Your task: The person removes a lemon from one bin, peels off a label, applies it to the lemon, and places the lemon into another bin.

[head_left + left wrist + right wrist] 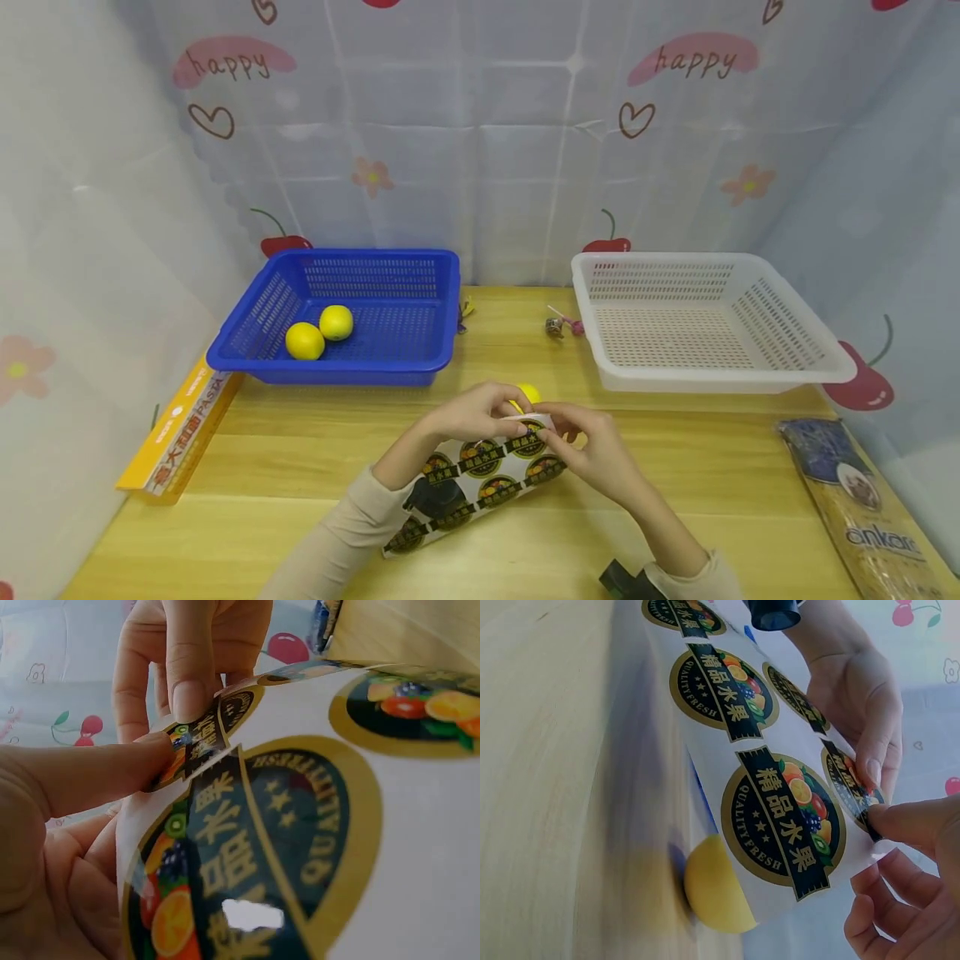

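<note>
A white sheet of round fruit stickers (pixel 495 487), black and gold with printed fruit, is held tilted above the table. My left hand (pixel 480 412) pinches its upper edge, thumb on the printed face and fingers behind. Close beside it, my right hand (pixel 600 450) pinches the sheet's corner, with the thumb (pixel 907 825) over a sticker there. Both thumbs meet at the same corner sticker (pixel 184 750). Behind the sheet a lemon (pixel 716 889) sits on the table, partly covered by the sheet; in the head view the hands hide most of it.
A blue basket (pixel 375 367) holding two lemons (pixel 321 332) stands back left, a white basket (pixel 727 375) back right. Lollipops (pixel 555 327) lie between them. An orange pasta box (pixel 180 433) is at the left edge, an ankara pasta bag (pixel 870 517) at the right.
</note>
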A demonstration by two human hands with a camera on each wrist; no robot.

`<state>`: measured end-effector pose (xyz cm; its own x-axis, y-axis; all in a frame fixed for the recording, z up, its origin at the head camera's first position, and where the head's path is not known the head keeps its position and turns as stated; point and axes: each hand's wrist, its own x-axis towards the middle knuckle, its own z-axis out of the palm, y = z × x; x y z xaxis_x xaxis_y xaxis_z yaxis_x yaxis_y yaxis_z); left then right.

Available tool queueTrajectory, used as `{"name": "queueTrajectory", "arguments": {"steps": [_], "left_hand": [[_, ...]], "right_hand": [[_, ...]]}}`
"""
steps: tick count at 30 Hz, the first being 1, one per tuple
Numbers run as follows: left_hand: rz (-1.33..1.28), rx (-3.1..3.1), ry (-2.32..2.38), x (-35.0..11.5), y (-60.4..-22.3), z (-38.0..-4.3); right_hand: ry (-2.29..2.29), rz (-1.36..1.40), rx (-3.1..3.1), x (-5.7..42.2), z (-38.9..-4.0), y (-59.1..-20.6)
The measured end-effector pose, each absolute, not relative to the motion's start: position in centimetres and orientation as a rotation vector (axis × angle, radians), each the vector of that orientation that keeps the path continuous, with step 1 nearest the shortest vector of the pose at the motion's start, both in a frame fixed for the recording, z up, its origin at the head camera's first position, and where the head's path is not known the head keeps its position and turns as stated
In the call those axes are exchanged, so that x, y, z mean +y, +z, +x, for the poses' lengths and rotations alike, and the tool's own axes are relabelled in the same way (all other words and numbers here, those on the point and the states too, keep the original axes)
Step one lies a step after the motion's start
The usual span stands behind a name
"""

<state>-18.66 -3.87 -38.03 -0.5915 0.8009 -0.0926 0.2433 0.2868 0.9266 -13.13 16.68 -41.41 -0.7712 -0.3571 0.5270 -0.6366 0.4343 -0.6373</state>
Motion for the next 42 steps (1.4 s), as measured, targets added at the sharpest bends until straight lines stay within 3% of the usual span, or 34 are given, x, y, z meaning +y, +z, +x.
{"name": "queueTrajectory", "arguments": {"steps": [42], "left_hand": [[0.763, 2.007, 1.429, -3.49, -38.21, -18.49]], "right_hand": [[1.155, 0.893, -2.183, 16.28, -12.82, -42.00]]}}
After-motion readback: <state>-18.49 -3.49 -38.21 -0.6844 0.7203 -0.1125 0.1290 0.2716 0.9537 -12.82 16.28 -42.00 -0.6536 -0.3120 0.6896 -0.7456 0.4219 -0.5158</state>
